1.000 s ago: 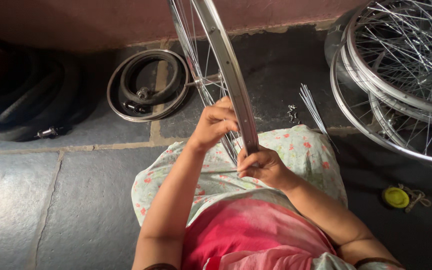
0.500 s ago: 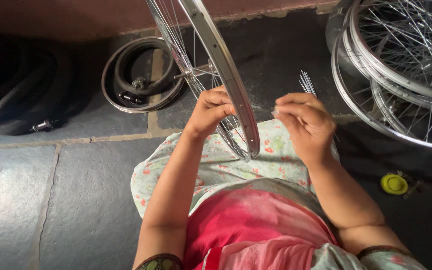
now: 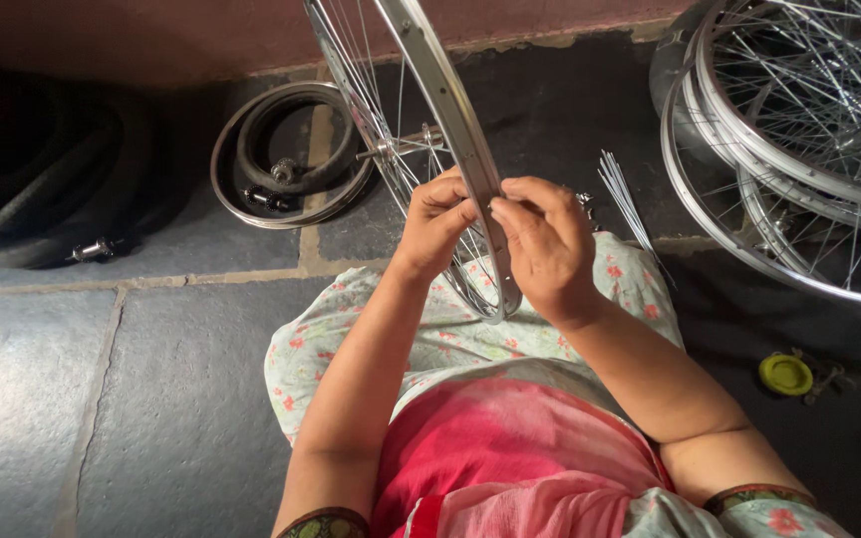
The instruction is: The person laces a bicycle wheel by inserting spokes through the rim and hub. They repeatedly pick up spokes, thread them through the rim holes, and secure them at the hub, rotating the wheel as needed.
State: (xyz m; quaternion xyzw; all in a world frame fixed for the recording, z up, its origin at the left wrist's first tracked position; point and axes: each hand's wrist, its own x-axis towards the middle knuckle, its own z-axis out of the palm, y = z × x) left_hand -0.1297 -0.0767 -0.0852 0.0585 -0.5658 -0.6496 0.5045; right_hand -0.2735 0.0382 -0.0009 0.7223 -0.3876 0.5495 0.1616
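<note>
Dark grey stone slabs (image 3: 151,399) make up the floor, running back to a reddish wall base beyond the upright wheel rim (image 3: 450,110) that stands at the centre of everything. That rim rests on edge against the person's flowered lap (image 3: 430,339), its hub and axle (image 3: 401,147) showing between thin spokes. The left hand (image 3: 435,224) is pinched closed on the near side of the rim, fingertips pressed at the spoke bed, and the right hand (image 3: 548,239) meets it from the other side, thumb and fingers closed on the rim's edge; whether a small nipple or spoke end sits between the fingertips is too small to tell. Judging by the look of it, the wheel is partly laced: many spokes already run from hub to rim, while a loose bundle of spokes (image 3: 622,194) lies on the floor just right of the rim, so more seems left to fit. Left of the rim lies a coiled rubber tube inside a tyre ring (image 3: 286,159), and further left dark tyres (image 3: 42,189). Well to the right of the rim, finished spoked wheels (image 3: 799,149) are stacked, with a small round yellow-green lid (image 3: 785,375) near them. No packages or signs show.
</note>
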